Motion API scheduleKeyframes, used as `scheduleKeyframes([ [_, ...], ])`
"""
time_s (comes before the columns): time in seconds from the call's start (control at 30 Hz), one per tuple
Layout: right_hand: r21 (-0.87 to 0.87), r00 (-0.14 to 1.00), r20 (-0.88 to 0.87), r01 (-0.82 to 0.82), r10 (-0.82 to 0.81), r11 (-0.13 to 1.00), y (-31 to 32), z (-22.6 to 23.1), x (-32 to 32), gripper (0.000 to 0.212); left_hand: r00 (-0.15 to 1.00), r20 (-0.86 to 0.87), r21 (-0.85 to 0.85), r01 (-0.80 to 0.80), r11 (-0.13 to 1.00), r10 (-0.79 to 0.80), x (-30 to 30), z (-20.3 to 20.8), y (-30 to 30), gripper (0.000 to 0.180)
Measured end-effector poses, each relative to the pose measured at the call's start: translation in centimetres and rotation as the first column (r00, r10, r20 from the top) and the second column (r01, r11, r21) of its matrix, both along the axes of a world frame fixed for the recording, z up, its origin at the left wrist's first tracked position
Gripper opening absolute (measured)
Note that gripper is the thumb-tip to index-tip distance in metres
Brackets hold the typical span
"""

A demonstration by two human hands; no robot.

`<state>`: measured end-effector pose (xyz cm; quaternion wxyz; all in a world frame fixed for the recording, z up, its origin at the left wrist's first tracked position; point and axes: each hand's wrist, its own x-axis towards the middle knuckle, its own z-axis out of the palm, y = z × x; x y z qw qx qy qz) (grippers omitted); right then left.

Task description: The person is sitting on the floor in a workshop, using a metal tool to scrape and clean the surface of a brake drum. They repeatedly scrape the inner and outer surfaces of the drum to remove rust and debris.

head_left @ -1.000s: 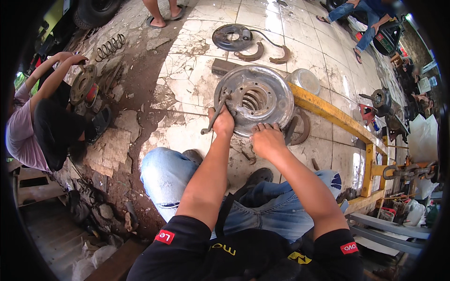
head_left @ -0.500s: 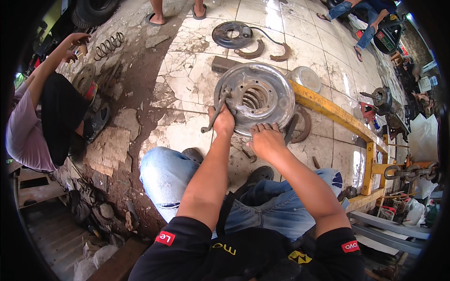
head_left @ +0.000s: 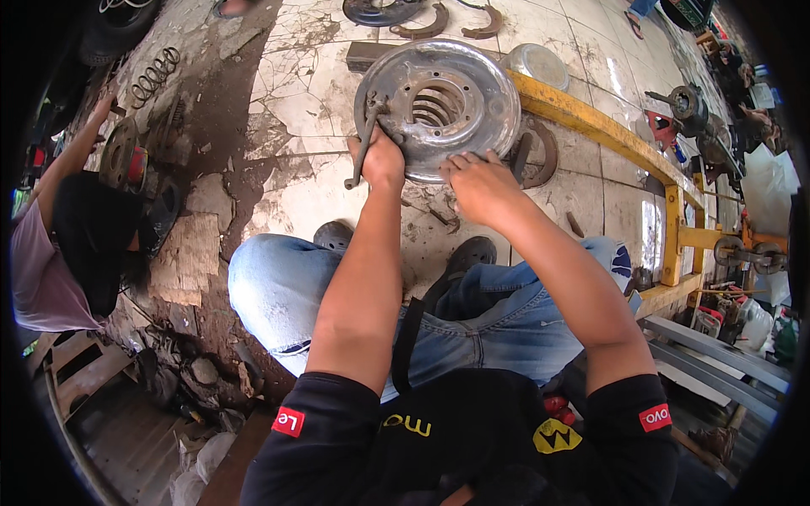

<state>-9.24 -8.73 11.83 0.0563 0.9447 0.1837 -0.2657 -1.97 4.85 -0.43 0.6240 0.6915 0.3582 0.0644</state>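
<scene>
A round, worn metal brake backing plate (head_left: 487, 126) lies in front of me, with bolt holes around its open centre. Coils of a spring (head_left: 433, 113) show through that centre. My left hand (head_left: 385, 160) is closed around a bent metal rod (head_left: 365, 145) at the plate's left edge; its upper end lies over the plate. Over the near right rim curl the fingers of my right hand (head_left: 483, 185), gripping the plate, with their undersides hidden. Right of it lies a curved brake shoe (head_left: 542, 153).
A yellow metal frame (head_left: 591, 114) runs from behind the plate to the right. A round pale container (head_left: 540, 67) stands behind it. More brake shoes (head_left: 426, 24) lie farther away. At left, a person (head_left: 51, 270) sits near a coil spring (head_left: 156, 78).
My view has shifted, so the floor and plate appear higher in the picture. Both hands keep about the same places on the rod and plate. The person at left has lowered their hands.
</scene>
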Motion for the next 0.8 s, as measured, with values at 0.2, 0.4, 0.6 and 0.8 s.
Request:
scheduleKeyframes([
  [0.2, 0.047, 0.999, 0.011, -0.031, 0.03, 0.998, -0.3, 0.0, -0.3, 0.059, 0.999, -0.048, 0.044, 0.014, 0.999, -0.012, 0.4, -0.2, 0.3, 0.051],
  [0.4, 0.018, 0.996, -0.085, 0.031, -0.029, 0.999, 0.8, 0.8, 0.8, 0.06, 0.999, -0.033, 0.03, 0.04, 0.999, -0.039, 0.3, 0.8, 0.1, 0.049],
  [0.6, 0.048, 0.997, -0.074, 0.02, -0.017, 0.999, 0.4, 0.4, 1.0, 0.06, 0.999, -0.037, 0.027, 0.025, 0.999, -0.024, 0.4, 0.4, 0.0, 0.048],
  [0.8, 0.245, 0.993, 0.121, -0.039, 0.009, 0.969, -0.9, -1.1, -0.5, 0.044, 0.998, -0.063, 0.052, 0.021, 0.998, -0.018, 0.1, 1.6, -0.2, 0.048],
])
